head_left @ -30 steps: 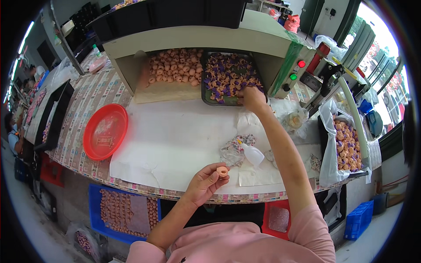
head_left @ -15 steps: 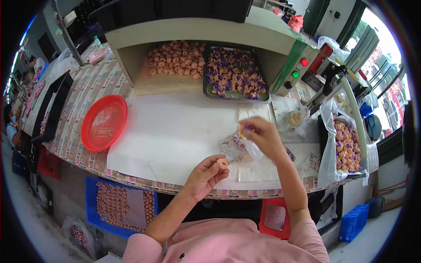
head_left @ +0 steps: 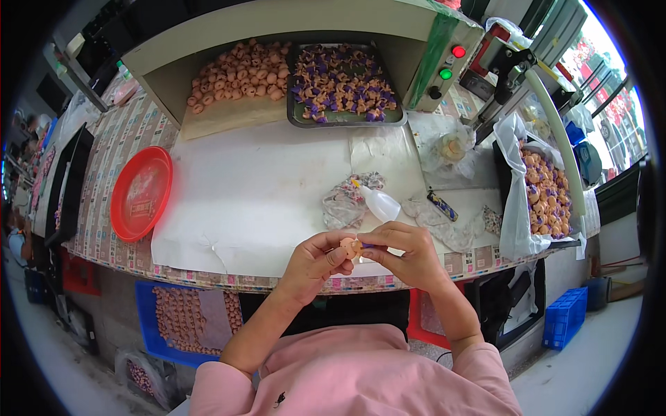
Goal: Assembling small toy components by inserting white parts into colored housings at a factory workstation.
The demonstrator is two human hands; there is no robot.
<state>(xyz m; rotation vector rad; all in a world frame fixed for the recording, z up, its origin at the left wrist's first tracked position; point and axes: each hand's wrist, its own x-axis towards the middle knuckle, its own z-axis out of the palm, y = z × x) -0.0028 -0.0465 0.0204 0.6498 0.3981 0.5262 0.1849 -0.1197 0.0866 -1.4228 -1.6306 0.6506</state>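
My left hand (head_left: 313, 267) pinches a small round peach-coloured hollow piece (head_left: 350, 247), like a little doll head, in front of the table's near edge. My right hand (head_left: 409, 255) meets it from the right, thumb and forefinger closed on a small peach-and-purple piece (head_left: 365, 245) whose tip touches the round one. The fingers partly hide the join. Just beyond my hands a white squeeze bottle (head_left: 381, 204) with an orange tip lies on its side, its nozzle resting on a crumpled patterned plastic bag (head_left: 345, 201).
Under a beige machine hood lie a heap of round peach pieces (head_left: 239, 73) and a dark tray (head_left: 347, 123) of peach-and-purple pieces. A red basin (head_left: 142, 194) stands at left. To the right are a dark tube (head_left: 442, 205) and a lined box (head_left: 515, 208) of joined pieces.
My right hand has come back from beside the bottle's tip to my left hand, bringing the purple piece against the round one. The head view has shifted, so the table appears higher.
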